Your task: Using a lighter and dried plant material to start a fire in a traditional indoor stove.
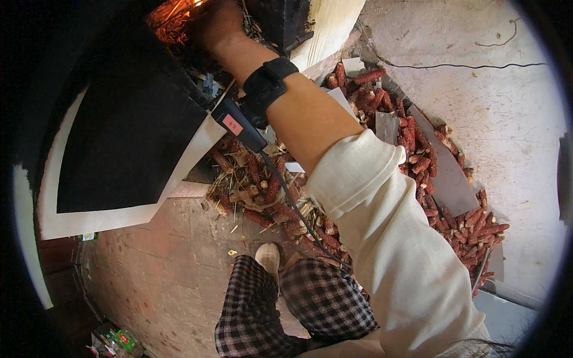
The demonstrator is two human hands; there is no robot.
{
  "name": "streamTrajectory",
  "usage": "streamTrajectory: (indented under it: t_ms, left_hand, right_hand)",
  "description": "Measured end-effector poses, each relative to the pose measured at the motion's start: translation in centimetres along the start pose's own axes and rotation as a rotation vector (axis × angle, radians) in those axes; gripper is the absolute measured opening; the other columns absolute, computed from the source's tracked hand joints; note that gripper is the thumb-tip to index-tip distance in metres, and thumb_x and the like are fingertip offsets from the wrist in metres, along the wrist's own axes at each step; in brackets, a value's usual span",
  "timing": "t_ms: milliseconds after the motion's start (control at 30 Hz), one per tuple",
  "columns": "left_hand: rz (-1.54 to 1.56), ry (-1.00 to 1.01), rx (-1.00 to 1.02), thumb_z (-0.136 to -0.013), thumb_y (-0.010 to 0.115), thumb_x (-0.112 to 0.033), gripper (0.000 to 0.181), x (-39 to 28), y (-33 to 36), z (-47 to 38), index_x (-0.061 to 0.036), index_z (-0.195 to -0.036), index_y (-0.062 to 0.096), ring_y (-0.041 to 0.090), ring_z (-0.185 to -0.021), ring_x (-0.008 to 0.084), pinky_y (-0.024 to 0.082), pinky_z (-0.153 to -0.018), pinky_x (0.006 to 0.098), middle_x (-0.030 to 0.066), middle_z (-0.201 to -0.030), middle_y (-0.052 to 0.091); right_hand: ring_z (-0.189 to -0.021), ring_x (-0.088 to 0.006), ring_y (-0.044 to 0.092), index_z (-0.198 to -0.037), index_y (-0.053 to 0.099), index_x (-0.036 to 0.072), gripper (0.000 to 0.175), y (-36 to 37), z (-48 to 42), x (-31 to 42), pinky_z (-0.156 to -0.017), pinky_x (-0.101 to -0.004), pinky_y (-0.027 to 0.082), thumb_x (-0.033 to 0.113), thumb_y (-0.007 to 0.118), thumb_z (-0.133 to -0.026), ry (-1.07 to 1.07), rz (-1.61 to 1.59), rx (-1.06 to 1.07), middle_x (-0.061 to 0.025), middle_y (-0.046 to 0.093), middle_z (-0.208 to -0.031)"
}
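Observation:
My right hand (218, 23) reaches inside the mouth of a stove at the top of the view. Its fingers are lost in dark shadow, so what they hold is hidden. Just left of the hand glows burning fuel (175, 23), orange with thin stalks in it. A black strap (268, 85) circles my right wrist, and a black device (239, 124) with a pink label hangs beside it on a cable. Straw and bits of blue-grey scrap (209, 85) lie at the stove opening below the hand. My left hand is out of view.
A large heap of red corn cobs (421, 147) lies right of the stove, mixed with straw and grey flat sheets (450, 179). The stove's black-and-white side (121, 147) stands at left. A thin wire (452, 66) runs along the pale wall (506, 125). Plastic packages (121, 342) sit lower left.

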State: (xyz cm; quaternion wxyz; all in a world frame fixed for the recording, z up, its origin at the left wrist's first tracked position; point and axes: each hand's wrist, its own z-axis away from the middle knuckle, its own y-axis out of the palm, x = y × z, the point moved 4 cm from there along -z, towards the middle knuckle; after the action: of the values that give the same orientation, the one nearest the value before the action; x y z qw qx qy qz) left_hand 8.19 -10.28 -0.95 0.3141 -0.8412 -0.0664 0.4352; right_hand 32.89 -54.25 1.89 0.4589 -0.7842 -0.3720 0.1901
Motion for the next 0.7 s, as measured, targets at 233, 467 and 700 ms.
streamTrajectory:
  t_ms: [233, 467, 700]
  left_hand:
    - [0.002, -0.008, -0.009, -0.089, 0.041, -0.03, 0.036, 0.1, -0.1, 0.0, -0.0042, -0.065, 0.048, 0.04, -0.052, 0.0161, 0.036, -0.052, 0.0247, 0.0085, -0.06, 0.045]
    - [0.007, -0.015, -0.015, -0.089, 0.041, -0.03, 0.036, 0.1, -0.2, 0.2, -0.0042, -0.066, 0.048, 0.041, -0.052, 0.0162, 0.036, -0.052, 0.0246, 0.0087, -0.061, 0.045]
    - [0.01, -0.022, -0.021, -0.089, 0.042, -0.03, 0.035, 0.1, -0.4, 0.4, -0.0042, -0.066, 0.048, 0.041, -0.052, 0.0163, 0.036, -0.053, 0.0246, 0.0089, -0.061, 0.046]
  right_hand:
    - [-0.073, -0.0231, 0.061, -0.081, 0.064, 0.009, 0.017, -0.7, -0.1, -1.4, -0.06, -0.0331, 0.046, 0.019, 0.051, -0.08, -0.091, -0.18, -0.164, -0.0116, 0.063, -0.074]
    - [-0.09, -0.0232, 0.061, -0.106, 0.065, 0.022, 0.024, 1.3, -0.3, -0.6, -0.07, -0.0387, 0.05, 0.028, 0.054, -0.085, -0.181, 0.186, 0.107, -0.0012, 0.062, -0.108]
    - [-0.079, -0.0205, 0.062, -0.089, 0.066, 0.016, 0.014, 0.1, -0.2, -2.1, -0.062, -0.0326, 0.048, 0.021, 0.055, -0.081, -0.053, -0.053, -0.103, -0.0033, 0.063, -0.09]
